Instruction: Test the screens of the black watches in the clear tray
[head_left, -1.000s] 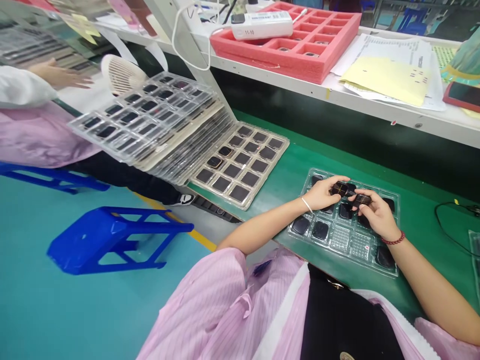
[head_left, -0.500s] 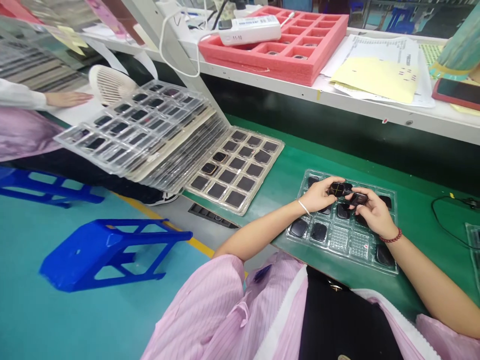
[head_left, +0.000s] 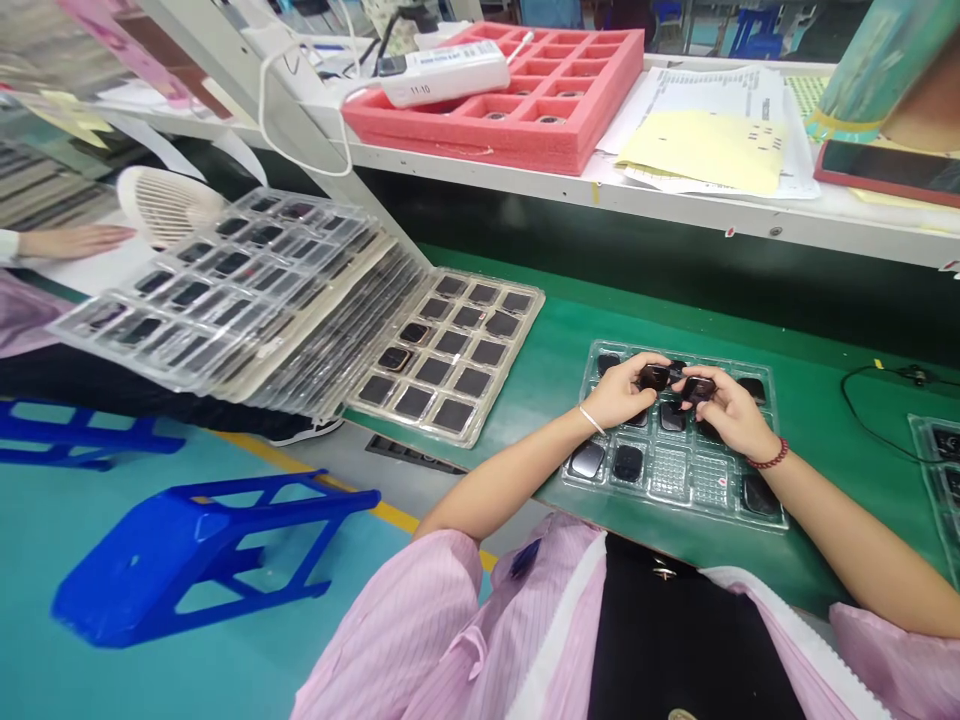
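Observation:
My left hand (head_left: 621, 392) holds a dark rounded-square watch screen (head_left: 654, 377) between thumb and fingers. Close beside it, my right hand (head_left: 731, 410) grips another dark watch screen (head_left: 697, 390), tilted. Both hands are just above a clear plastic tray (head_left: 686, 515) on the green table. Similar dark pieces sit in the tray's pockets, among them one at the near left (head_left: 587, 459) and one at the near right (head_left: 759, 494). Two near-row pockets are bare, with a textured bottom. My hands hide part of the tray's middle.
Left of the tray lies a second tray (head_left: 474, 425) of dark squares, beside a leaning stack of clear trays (head_left: 225, 375). A shelf above bears a red foam tray (head_left: 480, 150) and papers (head_left: 705, 150). A blue stool (head_left: 150, 550) and a co-worker's hand (head_left: 75, 241) are at left.
The whole view has shifted, so the shelf and stacked trays appear further left. Both hands still hold their pieces; the left one has tilted, and its yellow cross lines no longer show clearly.

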